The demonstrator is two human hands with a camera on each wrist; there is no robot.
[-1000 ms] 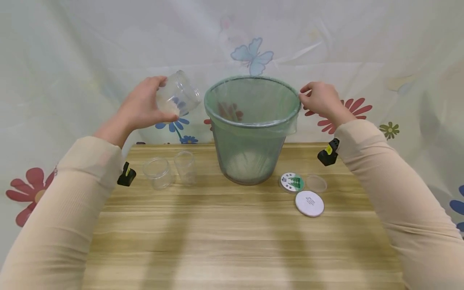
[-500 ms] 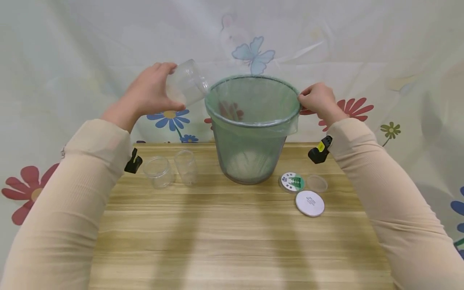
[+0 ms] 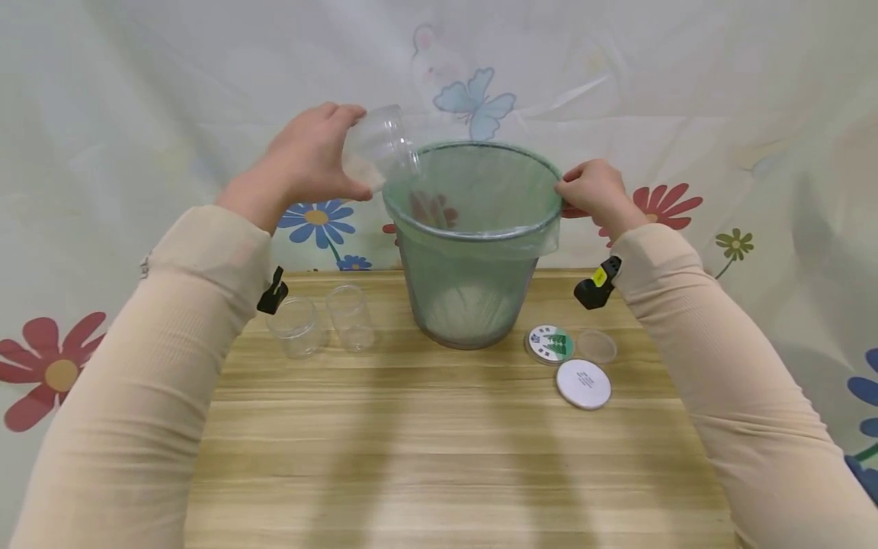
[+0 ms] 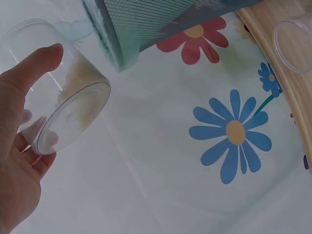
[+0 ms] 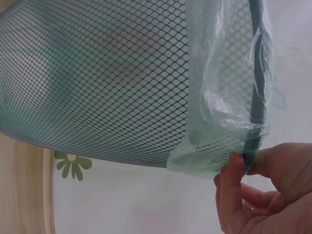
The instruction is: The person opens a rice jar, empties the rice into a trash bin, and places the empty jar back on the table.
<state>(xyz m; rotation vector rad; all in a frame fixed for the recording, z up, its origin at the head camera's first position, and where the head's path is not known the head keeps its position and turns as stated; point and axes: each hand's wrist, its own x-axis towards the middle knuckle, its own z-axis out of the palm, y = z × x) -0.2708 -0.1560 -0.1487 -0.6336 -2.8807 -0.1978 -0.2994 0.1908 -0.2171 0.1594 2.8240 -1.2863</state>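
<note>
My left hand (image 3: 312,156) grips a clear jar (image 3: 386,141), tilted on its side with its mouth at the left rim of a mesh wastebasket (image 3: 473,282). Pale, grainy-looking contents (image 4: 85,90) lie along the jar's lower side and base in the left wrist view. A thin green bag (image 5: 214,112) lines the basket and folds over its rim. At the right of that rim, my right hand (image 3: 597,191) pinches the edge and the bag between thumb and fingers. The basket stands upright on the wooden table.
Left of the basket stand a low clear jar (image 3: 296,328) and a taller clear cup (image 3: 350,319). To its right lie a green-and-white printed lid (image 3: 551,344), a clear lid (image 3: 597,346) and a white lid (image 3: 584,383). A flowered curtain (image 3: 226,114) hangs behind.
My left hand has moved right and up, bringing the tilted jar from beside the basket to its rim. My right hand has shifted slightly left and stays at the rim.
</note>
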